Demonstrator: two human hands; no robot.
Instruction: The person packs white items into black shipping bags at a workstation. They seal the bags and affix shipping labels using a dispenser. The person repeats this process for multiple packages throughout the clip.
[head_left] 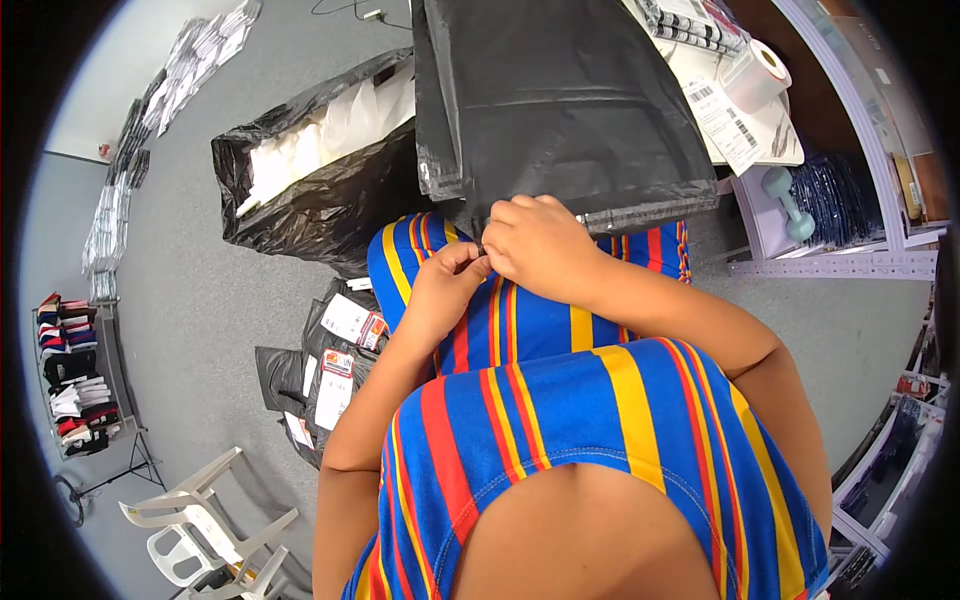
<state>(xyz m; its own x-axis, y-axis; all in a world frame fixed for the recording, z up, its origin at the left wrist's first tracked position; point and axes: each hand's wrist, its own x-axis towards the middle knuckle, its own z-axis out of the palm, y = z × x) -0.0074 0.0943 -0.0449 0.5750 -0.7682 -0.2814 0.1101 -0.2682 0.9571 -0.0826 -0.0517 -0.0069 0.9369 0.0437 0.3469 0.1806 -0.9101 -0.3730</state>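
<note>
A stack of flat black plastic bags (560, 110) extends over my lap, which is covered in blue, red and yellow striped cloth (582, 325). My right hand (535, 250) is at the near edge of the bags, fingers curled in a pinch on the dark plastic. Just left of it and touching it, my left hand (450, 285) has thumb and forefinger pinched close together at the same edge. The fingertips of both hands overlap, so exactly what lies between them is partly hidden.
An open black sack (310, 190) of white packets lies upper left. Labelled black parcels (300, 390) sit left of me. At right, a white stand holds a roll (760, 75) beside shelving with a dumbbell (785, 200). A plastic chair (215, 520) and clothing rack (75, 370) stand left.
</note>
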